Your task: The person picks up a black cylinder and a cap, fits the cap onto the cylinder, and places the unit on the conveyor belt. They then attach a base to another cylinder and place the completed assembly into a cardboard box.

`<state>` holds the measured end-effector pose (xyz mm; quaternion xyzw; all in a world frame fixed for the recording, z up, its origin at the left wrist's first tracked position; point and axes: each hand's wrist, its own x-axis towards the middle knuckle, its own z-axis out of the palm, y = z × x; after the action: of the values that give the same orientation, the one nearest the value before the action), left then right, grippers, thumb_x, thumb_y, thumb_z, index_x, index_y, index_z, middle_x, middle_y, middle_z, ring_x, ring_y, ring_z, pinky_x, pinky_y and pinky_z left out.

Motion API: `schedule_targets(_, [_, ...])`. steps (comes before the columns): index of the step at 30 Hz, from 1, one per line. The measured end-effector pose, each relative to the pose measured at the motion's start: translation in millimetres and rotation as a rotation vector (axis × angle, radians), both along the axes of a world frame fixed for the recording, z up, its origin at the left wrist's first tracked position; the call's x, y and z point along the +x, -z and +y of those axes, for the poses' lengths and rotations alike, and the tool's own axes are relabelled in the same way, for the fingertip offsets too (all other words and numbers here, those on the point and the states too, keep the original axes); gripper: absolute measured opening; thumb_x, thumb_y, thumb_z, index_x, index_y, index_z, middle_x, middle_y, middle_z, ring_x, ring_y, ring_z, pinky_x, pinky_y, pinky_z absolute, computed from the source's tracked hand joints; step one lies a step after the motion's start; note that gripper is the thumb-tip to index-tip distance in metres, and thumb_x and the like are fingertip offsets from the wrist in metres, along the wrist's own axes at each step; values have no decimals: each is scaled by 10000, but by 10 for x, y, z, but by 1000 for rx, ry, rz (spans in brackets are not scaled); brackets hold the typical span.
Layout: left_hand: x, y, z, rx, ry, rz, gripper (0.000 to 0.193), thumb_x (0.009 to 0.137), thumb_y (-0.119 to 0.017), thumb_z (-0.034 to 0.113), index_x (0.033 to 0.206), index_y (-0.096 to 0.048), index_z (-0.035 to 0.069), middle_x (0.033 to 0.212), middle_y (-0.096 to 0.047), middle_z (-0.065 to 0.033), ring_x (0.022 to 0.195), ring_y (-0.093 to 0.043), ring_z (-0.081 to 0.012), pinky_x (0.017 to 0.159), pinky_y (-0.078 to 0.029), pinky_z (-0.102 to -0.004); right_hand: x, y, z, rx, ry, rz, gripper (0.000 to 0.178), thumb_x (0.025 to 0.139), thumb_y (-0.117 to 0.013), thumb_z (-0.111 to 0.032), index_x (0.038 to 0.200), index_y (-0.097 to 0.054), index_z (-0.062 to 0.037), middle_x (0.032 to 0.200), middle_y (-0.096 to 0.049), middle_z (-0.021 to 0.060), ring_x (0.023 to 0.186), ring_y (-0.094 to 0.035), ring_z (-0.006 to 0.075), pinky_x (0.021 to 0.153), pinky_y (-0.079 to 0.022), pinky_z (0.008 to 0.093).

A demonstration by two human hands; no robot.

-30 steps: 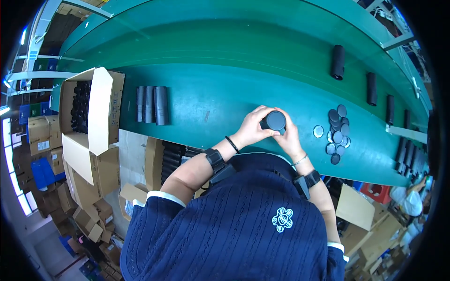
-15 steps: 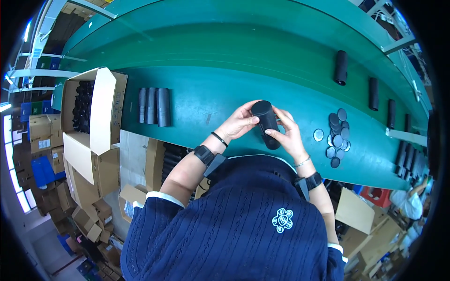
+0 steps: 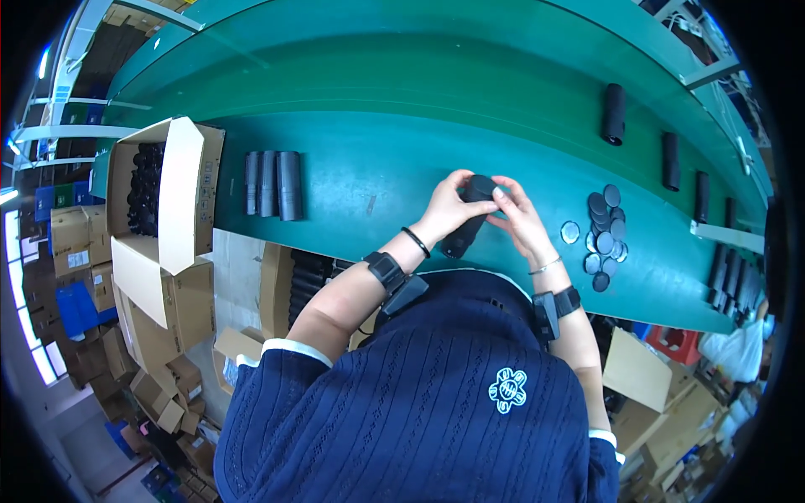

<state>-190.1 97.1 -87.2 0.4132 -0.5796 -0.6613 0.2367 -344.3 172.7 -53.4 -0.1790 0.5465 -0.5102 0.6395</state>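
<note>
The left hand wraps around a black tube, gripping its side, while the right hand closes its fingers over the tube's far end. The tube is held tilted just above the near edge of the green table, in front of the person. Right of the hands lies a pile of dark round caps. To the left, three grey tubes lie side by side, and beyond them stands an open cardboard box.
</note>
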Motion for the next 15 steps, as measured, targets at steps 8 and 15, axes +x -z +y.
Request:
schedule_targets(8, [93,-2,-120,137,386,-51,719,791,-768,403,1300,-497,-28,1138,-600,-138,997,-589,-181,800,-506,-309,-188,347,25,-33,-36,89,475,968,-543,-413,1323,-468,-106,1180,-560,65,1002,-580,167,804,-514,334])
schedule_targets(15, [219,-237,-89,612,393,87,655,963,-482,521,1398,-409,37,1265,-545,-113,1091,-568,-176,864,-511,-375,-299,184,31,-18,103,199,500,940,-590,-392,1352,-436,-157,1179,-531,83,949,-586,189,784,-548,388])
